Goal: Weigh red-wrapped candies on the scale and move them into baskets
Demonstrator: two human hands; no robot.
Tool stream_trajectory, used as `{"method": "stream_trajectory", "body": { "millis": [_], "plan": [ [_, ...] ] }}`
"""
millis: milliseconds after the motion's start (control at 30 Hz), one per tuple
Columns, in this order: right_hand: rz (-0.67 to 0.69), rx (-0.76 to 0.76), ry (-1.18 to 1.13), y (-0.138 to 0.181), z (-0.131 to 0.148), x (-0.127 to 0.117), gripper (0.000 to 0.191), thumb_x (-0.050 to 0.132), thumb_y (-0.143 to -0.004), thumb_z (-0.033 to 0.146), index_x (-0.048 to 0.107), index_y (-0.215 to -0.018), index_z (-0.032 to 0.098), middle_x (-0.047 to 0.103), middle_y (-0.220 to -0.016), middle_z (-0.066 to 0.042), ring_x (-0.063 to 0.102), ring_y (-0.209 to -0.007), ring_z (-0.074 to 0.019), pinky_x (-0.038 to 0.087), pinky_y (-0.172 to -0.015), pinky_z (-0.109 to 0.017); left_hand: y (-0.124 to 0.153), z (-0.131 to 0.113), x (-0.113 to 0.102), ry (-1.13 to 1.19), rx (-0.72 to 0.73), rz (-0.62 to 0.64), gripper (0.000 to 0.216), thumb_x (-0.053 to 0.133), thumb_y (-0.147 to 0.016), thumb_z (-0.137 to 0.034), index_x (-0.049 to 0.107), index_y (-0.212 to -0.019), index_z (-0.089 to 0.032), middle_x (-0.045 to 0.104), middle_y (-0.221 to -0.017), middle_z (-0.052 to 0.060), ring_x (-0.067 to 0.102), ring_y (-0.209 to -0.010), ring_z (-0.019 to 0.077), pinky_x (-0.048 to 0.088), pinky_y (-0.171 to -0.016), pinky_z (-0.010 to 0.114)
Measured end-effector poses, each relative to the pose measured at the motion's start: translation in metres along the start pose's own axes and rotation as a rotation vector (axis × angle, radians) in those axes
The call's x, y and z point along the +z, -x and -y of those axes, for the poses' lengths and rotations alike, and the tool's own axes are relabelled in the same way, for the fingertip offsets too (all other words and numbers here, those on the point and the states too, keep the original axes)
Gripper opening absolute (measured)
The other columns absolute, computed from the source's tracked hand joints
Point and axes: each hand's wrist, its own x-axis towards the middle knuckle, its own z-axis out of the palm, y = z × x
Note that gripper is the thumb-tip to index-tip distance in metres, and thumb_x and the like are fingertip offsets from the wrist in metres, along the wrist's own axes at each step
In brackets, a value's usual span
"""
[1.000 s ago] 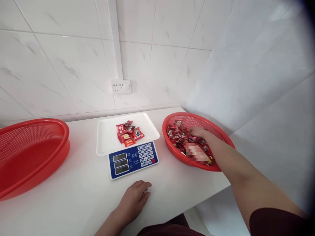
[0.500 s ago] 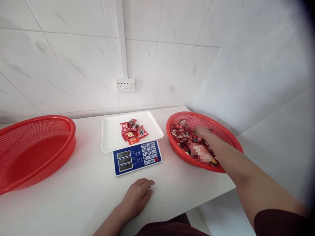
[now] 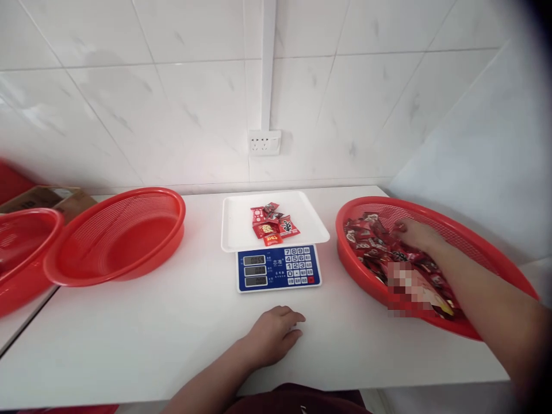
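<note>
My right hand [image 3: 414, 234] reaches into the red basket [image 3: 351, 253] on the right, among red snack packets [image 3: 366, 230]. Its fingertips are partly hidden there, and I cannot see whether they hold a packet. My left hand [image 3: 276, 334] rests on the white table in front of the scale, loosely bent, thumb apart from the fingers, with nothing in it. The digital scale [image 3: 279, 268] has a blue panel with lit readouts and keys. On its white tray [image 3: 235, 221] lies a small pile of red packets [image 3: 273, 223], one orange-red piece at the front.
A second red basket [image 3: 129, 241] stands left of the scale, with no packets visible in it. Farther left are another red basket [image 3: 26, 270] and a cardboard box [image 3: 75, 204]. Behind the table [image 3: 172, 333] is a tiled wall with a socket [image 3: 264, 143].
The view has swung left, bringing in the far-left basket and box. My right hand stays in the right basket; my left hand stays on the table. The pile on the tray looks the same.
</note>
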Motion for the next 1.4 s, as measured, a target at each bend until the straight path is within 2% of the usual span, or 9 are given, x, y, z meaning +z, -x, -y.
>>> {"method": "stream_trajectory", "body": {
  "millis": [100, 233, 400, 533, 633, 767, 933, 1133, 1400],
  "plan": [
    [-0.088, 0.020, -0.052, 0.012, 0.031, -0.026, 0.038, 0.051, -0.087, 0.031, 0.049, -0.122, 0.017, 0.059, -0.117, -0.017, 0.056, -0.107, -0.0269, 0.043, -0.084, -0.037, 0.001, 0.000, 0.001, -0.035, 0.022, -0.003, 0.032, 0.049, -0.086, -0.022, 0.057, -0.116, -0.022, 0.064, -0.108, 0.007, 0.060, -0.096, 0.0198, 0.049, -0.085, 0.032],
    [-0.089, -0.258, -0.351, 0.051, 0.108, -0.044, 0.037, 0.060, -0.080, 0.032, 0.054, -0.115, 0.025, 0.064, -0.110, -0.005, 0.059, -0.099, -0.0197, 0.043, -0.083, -0.028, 0.000, 0.001, 0.002, -0.078, 0.047, -0.001, 0.031, 0.049, -0.086, -0.024, 0.057, -0.116, -0.022, 0.064, -0.108, 0.007, 0.059, -0.098, 0.0211, 0.048, -0.086, 0.034],
    [0.208, -0.622, -0.339, 0.092, 0.199, -0.023, 0.033, 0.060, -0.078, 0.032, 0.059, -0.111, 0.027, 0.066, -0.102, -0.001, 0.059, -0.091, -0.0201, 0.045, -0.081, -0.031, 0.000, 0.002, 0.001, -0.051, 0.047, -0.012, 0.031, 0.049, -0.086, -0.022, 0.057, -0.116, -0.021, 0.065, -0.103, 0.007, 0.060, -0.093, 0.0189, 0.049, -0.084, 0.030],
    [0.167, -0.684, -0.266, 0.100, 0.229, -0.017, 0.046, 0.052, -0.083, 0.034, 0.050, -0.129, 0.029, 0.059, -0.120, -0.002, 0.057, -0.100, -0.0234, 0.044, -0.085, -0.036, 0.001, 0.004, 0.001, -0.042, 0.045, -0.021, 0.031, 0.050, -0.086, -0.022, 0.057, -0.115, -0.019, 0.064, -0.101, 0.006, 0.061, -0.088, 0.0173, 0.050, -0.081, 0.028],
    [0.119, -0.689, -0.263, 0.114, 0.221, -0.031, 0.047, 0.049, -0.085, 0.035, 0.048, -0.131, 0.032, 0.054, -0.127, -0.001, 0.055, -0.105, -0.0253, 0.044, -0.089, -0.038, 0.001, 0.005, 0.002, -0.061, 0.066, -0.020, 0.031, 0.050, -0.086, -0.023, 0.057, -0.116, -0.019, 0.064, -0.103, 0.007, 0.060, -0.092, 0.0182, 0.049, -0.083, 0.029],
    [0.222, -0.684, -0.340, 0.153, 0.172, -0.042, 0.041, 0.052, -0.081, 0.045, 0.057, -0.121, 0.037, 0.058, -0.122, 0.000, 0.054, -0.108, -0.0278, 0.044, -0.092, -0.039, 0.002, 0.002, 0.003, -0.144, 0.085, 0.012, 0.033, 0.050, -0.087, -0.024, 0.055, -0.119, -0.017, 0.063, -0.107, 0.009, 0.059, -0.099, 0.0217, 0.048, -0.087, 0.032],
    [0.568, -0.513, -0.506, 0.201, 0.114, 0.005, 0.034, 0.056, -0.074, 0.056, 0.063, -0.103, 0.039, 0.066, -0.103, -0.004, 0.060, -0.097, -0.0268, 0.049, -0.083, -0.039, 0.001, -0.004, 0.002, -0.198, 0.107, 0.054, 0.033, 0.051, -0.087, -0.024, 0.055, -0.119, -0.015, 0.064, -0.106, 0.010, 0.059, -0.097, 0.0228, 0.048, -0.085, 0.033],
    [0.900, -0.490, -0.854, 0.222, 0.125, 0.079, 0.038, 0.048, -0.081, 0.057, 0.060, -0.080, 0.021, 0.060, -0.072, -0.004, 0.055, -0.071, -0.0179, 0.047, -0.070, -0.034, -0.004, 0.002, 0.005, -0.189, 0.115, 0.038, 0.020, 0.050, -0.087, -0.023, 0.060, -0.103, -0.016, 0.065, -0.095, 0.007, 0.059, -0.091, 0.0193, 0.047, -0.081, 0.029],
    [1.075, -0.499, -1.086, 0.206, 0.135, 0.101, 0.033, 0.056, -0.082, 0.049, 0.058, -0.080, 0.016, 0.057, -0.068, -0.001, 0.050, -0.066, -0.0125, 0.040, -0.066, -0.029, -0.006, 0.006, 0.003, -0.126, 0.041, 0.005, 0.010, 0.051, -0.087, -0.022, 0.060, -0.086, -0.016, 0.062, -0.085, 0.004, 0.059, -0.080, 0.0149, 0.045, -0.072, 0.022]
  ]
}}
